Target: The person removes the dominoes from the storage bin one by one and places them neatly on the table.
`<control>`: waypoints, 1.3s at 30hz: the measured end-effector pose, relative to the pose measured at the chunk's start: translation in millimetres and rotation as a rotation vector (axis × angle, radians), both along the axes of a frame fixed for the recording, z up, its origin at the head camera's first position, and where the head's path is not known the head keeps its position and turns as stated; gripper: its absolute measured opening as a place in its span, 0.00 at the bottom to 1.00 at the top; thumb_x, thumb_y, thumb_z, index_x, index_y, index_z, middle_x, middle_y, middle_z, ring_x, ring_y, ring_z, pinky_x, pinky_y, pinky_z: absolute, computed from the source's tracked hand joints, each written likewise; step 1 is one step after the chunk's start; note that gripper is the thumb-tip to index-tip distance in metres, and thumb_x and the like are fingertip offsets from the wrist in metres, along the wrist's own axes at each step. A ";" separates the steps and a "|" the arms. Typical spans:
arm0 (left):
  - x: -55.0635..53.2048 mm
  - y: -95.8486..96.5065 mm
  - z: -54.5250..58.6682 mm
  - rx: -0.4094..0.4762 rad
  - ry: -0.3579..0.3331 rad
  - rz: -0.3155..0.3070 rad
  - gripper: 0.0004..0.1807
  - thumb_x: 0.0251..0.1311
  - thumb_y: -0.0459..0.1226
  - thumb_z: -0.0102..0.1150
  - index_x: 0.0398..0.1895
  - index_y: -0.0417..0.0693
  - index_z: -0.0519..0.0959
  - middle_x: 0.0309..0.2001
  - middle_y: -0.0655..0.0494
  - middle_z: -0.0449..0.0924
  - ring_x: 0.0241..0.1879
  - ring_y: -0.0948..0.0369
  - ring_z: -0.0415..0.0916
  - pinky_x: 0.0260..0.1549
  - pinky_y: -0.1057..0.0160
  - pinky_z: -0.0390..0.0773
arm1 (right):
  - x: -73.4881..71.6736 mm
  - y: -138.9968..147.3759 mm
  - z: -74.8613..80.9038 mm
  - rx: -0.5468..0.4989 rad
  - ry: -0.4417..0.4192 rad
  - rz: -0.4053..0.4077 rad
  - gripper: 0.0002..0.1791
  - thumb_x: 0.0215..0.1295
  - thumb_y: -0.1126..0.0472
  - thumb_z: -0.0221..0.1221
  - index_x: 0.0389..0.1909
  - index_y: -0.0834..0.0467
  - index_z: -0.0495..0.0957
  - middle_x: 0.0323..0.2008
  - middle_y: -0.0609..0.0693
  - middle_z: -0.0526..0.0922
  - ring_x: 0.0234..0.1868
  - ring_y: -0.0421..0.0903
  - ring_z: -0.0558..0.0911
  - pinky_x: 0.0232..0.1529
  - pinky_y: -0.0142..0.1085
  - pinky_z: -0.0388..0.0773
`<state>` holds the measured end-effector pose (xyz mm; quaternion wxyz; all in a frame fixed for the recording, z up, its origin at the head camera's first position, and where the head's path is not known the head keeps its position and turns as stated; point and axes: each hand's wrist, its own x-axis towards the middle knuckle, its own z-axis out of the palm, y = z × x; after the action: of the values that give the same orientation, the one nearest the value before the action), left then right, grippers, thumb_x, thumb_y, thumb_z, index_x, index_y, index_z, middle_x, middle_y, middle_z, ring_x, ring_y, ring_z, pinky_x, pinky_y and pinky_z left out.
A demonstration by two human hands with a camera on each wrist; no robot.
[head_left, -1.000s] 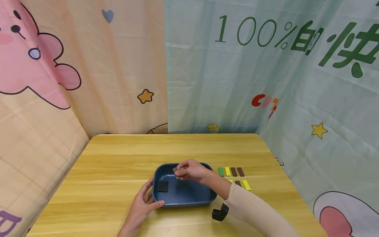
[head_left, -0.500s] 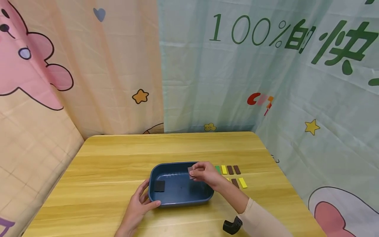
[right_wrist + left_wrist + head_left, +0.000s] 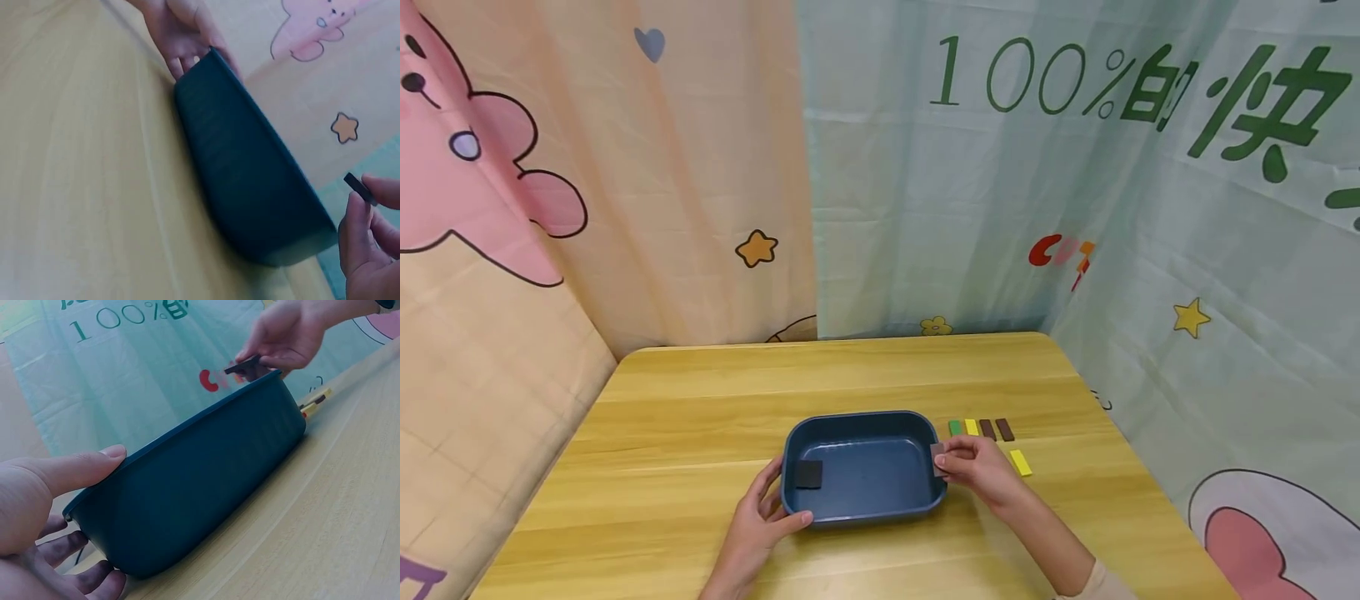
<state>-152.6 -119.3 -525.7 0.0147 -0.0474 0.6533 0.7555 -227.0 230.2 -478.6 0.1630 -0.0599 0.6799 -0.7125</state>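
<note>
A dark blue rectangular basin (image 3: 868,483) sits on the wooden table. My left hand (image 3: 751,521) grips its near-left corner, thumb on the rim (image 3: 140,454) and fingers around the outside. A flat black square (image 3: 808,474) lies inside at the left. My right hand (image 3: 985,475) pinches a thin greyish-brown square tile (image 3: 937,459) between thumb and fingers, over the basin's right rim. Seen edge-on in the right wrist view, the tile (image 3: 360,189) is a small dark slab, held apart from the basin.
Right of the basin lie small flat rectangles: a green one (image 3: 955,427), a yellow one (image 3: 972,427) and two brown ones (image 3: 996,430) in a row. A nearer yellow one (image 3: 1020,462) is beside my right hand. Printed curtains (image 3: 887,192) stand behind the table (image 3: 700,417).
My right hand has carried the pinched tile rightward, from above the basin's middle to its right rim. My left hand keeps its grip on the basin.
</note>
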 end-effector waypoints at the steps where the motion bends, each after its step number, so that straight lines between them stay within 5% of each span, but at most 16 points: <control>1: 0.5 0.0 -0.2 0.002 0.000 0.003 0.51 0.54 0.25 0.76 0.80 0.43 0.58 0.79 0.42 0.55 0.73 0.40 0.62 0.54 0.57 0.80 | 1.3 3.2 -2.7 0.002 -0.004 0.001 0.10 0.69 0.69 0.65 0.46 0.70 0.79 0.35 0.51 0.86 0.36 0.43 0.87 0.41 0.35 0.85; 10: 0.6 1.2 1.3 0.011 -0.005 -0.004 0.51 0.55 0.26 0.76 0.80 0.44 0.58 0.79 0.42 0.55 0.73 0.40 0.61 0.53 0.59 0.81 | 8.5 27.6 -19.4 -0.003 -0.055 -0.042 0.08 0.70 0.69 0.64 0.46 0.68 0.78 0.36 0.51 0.85 0.36 0.43 0.86 0.41 0.34 0.85; 19: -0.8 -0.3 1.3 -0.011 -0.011 0.002 0.52 0.54 0.25 0.76 0.80 0.43 0.57 0.79 0.42 0.54 0.74 0.41 0.59 0.56 0.55 0.80 | 12.3 51.8 -38.3 0.156 -0.076 -0.056 0.11 0.70 0.67 0.66 0.46 0.70 0.79 0.36 0.54 0.87 0.36 0.46 0.87 0.40 0.37 0.85; 30: -1.9 0.0 -0.5 -0.025 -0.019 -0.001 0.52 0.55 0.26 0.76 0.80 0.43 0.57 0.80 0.42 0.53 0.74 0.41 0.59 0.55 0.59 0.80 | 15.4 45.3 -39.9 0.570 0.140 -0.060 0.10 0.58 0.68 0.74 0.35 0.66 0.83 0.26 0.49 0.82 0.27 0.44 0.82 0.30 0.38 0.84; 39: -2.2 -0.7 0.2 -0.051 -0.015 -0.001 0.52 0.55 0.27 0.76 0.80 0.44 0.56 0.80 0.43 0.53 0.74 0.42 0.59 0.56 0.58 0.79 | 17.6 37.7 -39.1 0.688 0.174 -0.143 0.13 0.55 0.67 0.77 0.34 0.64 0.81 0.24 0.49 0.81 0.25 0.43 0.81 0.28 0.37 0.82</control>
<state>-154.8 -120.0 -525.5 0.0185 -0.0531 0.6722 0.7382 -209.4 267.9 -517.8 0.0648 -0.0142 0.8937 -0.4437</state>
